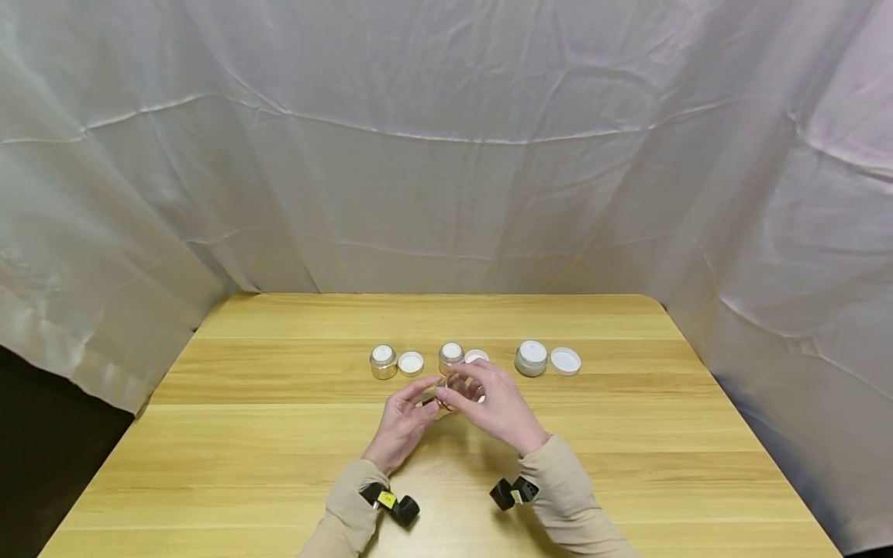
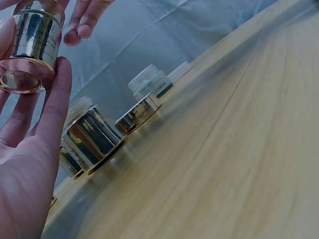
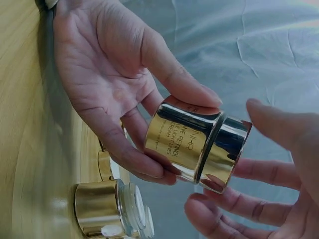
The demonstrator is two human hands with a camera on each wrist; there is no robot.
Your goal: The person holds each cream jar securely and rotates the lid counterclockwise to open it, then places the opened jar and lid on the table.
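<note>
My left hand [image 1: 399,430] grips a shiny gold cream jar [image 3: 179,139] above the table, thumb on one side and fingers on the other. Dark lettering runs across the jar's side, and a gold lid [image 3: 227,152] sits on its end. Around that lid curve the thumb and fingers of my right hand [image 1: 505,407], its thumb tip close to the lid's edge. In the left wrist view the held jar is partly cut off by the frame, and two right-hand fingers [image 2: 82,25] stand apart from it.
Beyond my hands, two gold jars [image 1: 383,368] [image 1: 447,363] and a larger pale jar [image 1: 532,364] stand lidless in a row on the wooden table [image 1: 279,449]. Lids [image 1: 410,364] [image 1: 477,356] [image 1: 566,361] lie beside them. Grey curtain [image 1: 446,194] hangs around the table.
</note>
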